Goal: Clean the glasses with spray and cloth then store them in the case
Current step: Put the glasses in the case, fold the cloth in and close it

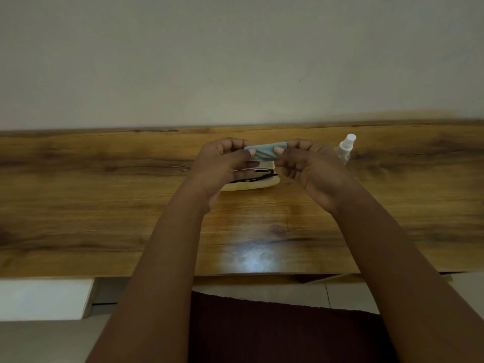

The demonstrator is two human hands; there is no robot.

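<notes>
Hands shared one grip: the left hand (222, 163) and right hand (303, 166) pinched opposite ends of the folded cloth (262, 151), stretched left to right. Directly beneath, on the surface (104, 205), the glasses (259, 174) lay in the open case (251, 186), nearer the left hand; the spray bottle (345, 148) stood right.

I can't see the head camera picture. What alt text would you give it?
Two bare hands, left hand and right hand, pinch a folded pale blue cloth between them above a wooden table. Beneath them black-framed glasses lie in an open cream case; a clear spray bottle stands to the right.
</notes>
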